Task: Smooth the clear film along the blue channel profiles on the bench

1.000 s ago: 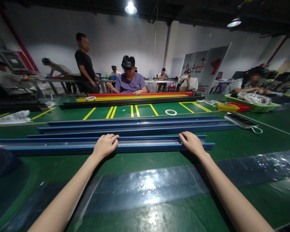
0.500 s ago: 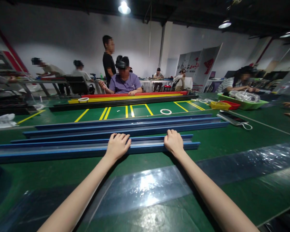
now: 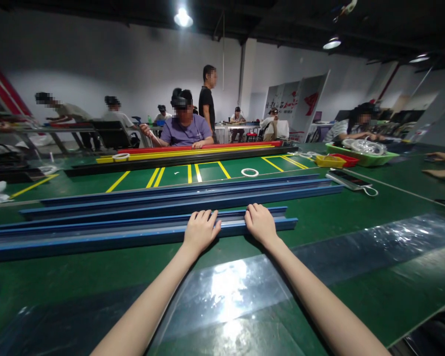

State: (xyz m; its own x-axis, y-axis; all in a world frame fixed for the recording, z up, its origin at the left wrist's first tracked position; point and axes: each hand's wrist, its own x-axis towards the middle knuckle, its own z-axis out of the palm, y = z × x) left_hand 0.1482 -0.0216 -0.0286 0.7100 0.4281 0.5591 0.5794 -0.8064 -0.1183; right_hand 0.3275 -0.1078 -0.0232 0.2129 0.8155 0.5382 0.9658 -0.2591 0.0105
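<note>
A long blue U-shaped channel [image 3: 96, 241] lies across the green table, its right end just past my right hand. My left hand [image 3: 202, 228] rests over it with fingers curled across the top and thumb at the near wall. A short way to the right, my right hand [image 3: 260, 222] is closed over the same channel, fingertips hidden inside or behind it. Directly beyond lie more blue channels [image 3: 207, 200], side by side and untouched. A clear plastic strip [image 3: 230, 287] is spread beneath my forearms.
Red, yellow and black channels [image 3: 185, 159] lie farther off, before a seated person [image 3: 187, 128]. A white ring [image 3: 249, 172], a phone [image 3: 348, 179] and a green basket [image 3: 373, 156] are on the table [image 3: 319, 207]. Another person's hands [image 3: 441, 165] show at the right edge.
My left hand has slid right along the channel, closer to my right hand. The camera view has shifted slightly. The standing person has moved right behind the seated one.
</note>
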